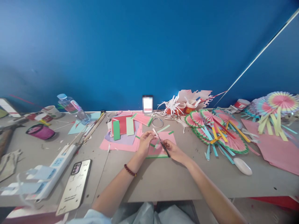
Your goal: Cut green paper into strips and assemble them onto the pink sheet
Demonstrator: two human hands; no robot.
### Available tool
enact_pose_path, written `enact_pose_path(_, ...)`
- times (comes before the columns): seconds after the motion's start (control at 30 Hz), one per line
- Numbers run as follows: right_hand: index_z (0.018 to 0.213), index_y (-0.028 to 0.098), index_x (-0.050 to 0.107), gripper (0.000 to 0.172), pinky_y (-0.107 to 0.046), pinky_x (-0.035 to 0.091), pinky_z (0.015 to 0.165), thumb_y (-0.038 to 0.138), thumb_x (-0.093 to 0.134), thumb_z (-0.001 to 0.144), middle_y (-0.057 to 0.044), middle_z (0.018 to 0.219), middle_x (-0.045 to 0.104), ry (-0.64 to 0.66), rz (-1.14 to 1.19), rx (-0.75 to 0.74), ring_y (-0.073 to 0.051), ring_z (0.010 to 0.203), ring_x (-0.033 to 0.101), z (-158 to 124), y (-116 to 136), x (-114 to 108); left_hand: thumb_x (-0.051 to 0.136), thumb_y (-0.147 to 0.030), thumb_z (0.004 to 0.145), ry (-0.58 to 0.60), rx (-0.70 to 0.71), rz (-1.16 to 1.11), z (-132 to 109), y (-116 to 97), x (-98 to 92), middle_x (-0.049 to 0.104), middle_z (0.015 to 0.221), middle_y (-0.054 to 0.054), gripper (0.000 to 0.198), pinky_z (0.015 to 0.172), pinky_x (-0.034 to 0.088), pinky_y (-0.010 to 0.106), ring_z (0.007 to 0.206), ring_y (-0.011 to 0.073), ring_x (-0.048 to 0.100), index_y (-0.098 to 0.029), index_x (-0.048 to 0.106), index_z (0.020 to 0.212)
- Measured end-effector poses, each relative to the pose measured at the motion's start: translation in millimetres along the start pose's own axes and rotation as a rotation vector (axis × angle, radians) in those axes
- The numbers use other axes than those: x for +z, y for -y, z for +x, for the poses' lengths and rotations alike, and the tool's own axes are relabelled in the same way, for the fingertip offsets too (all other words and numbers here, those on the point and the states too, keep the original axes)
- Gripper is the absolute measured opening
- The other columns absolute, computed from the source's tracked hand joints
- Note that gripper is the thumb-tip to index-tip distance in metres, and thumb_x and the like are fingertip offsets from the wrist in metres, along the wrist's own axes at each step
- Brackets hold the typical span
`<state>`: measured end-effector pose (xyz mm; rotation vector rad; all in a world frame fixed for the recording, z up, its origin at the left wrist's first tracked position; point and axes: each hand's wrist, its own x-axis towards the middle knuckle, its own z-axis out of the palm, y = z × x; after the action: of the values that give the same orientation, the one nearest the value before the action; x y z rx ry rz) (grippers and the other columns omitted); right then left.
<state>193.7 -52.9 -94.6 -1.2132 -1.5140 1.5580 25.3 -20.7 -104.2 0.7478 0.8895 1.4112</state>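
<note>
My right hand is closed round the dark handles of a pair of scissors, whose blades point up and left. The thumb and fingers of my left hand pinch a small whitish paper strip beside the blade tips. Exactly where strip and blades meet is too small to make out. Under both hands lies pink paper with green strips across it. To the left, a pleated pink paper piece rests near a red packet, a dark green paper piece and a pale green one.
Pleated paper fans with ribbon tails spread at right, near a white oval object. A phone, a power strip and a leaning water bottle are at left. A roll of tape lies ahead, before the blue wall.
</note>
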Motion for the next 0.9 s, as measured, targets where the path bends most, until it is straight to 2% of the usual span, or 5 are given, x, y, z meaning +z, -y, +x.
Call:
enact_pose_path(0.33,0.085,0.022,0.054,0.046,-0.025,0.037,0.061,0.055,0.078,0.064,0.004,0.073,0.047,-0.020,0.013,-0.003,-0.013,0.068,0.043,-1.3,0.8,3.0,0.086,-0.034,0.057,-0.001,0.024,0.005,-3.6,-1.9,4.7,0.067,0.069,0.001,0.024,0.072,0.054,0.027,0.067,0.0122,0.062,-0.018,0.070,0.063)
enact_pose_path(0.6,0.083,0.022,0.056,0.043,-0.027,0.038,0.064,0.052,0.079,0.064,0.004,0.072,0.051,-0.023,0.031,0.004,-0.013,0.068,0.046,0.2,-2.1,2.5,0.087,-0.039,0.055,-0.051,0.019,0.036,-2.6,-2.0,4.2,0.066,0.068,0.000,0.032,0.069,0.054,0.027,0.064,0.0123,0.063,-0.016,0.068,0.066)
enact_pose_path(0.9,0.080,0.020,0.055,0.047,-0.026,0.036,0.064,0.053,0.081,0.061,0.005,0.069,0.050,-0.044,0.043,0.027,-0.012,0.067,0.044,-2.2,5.7,4.8,0.088,-0.039,0.057,-0.028,0.030,0.025,-0.4,2.1,0.8,0.067,0.071,0.000,0.031,0.071,0.054,0.028,0.065,0.0121,0.064,-0.017,0.069,0.068)
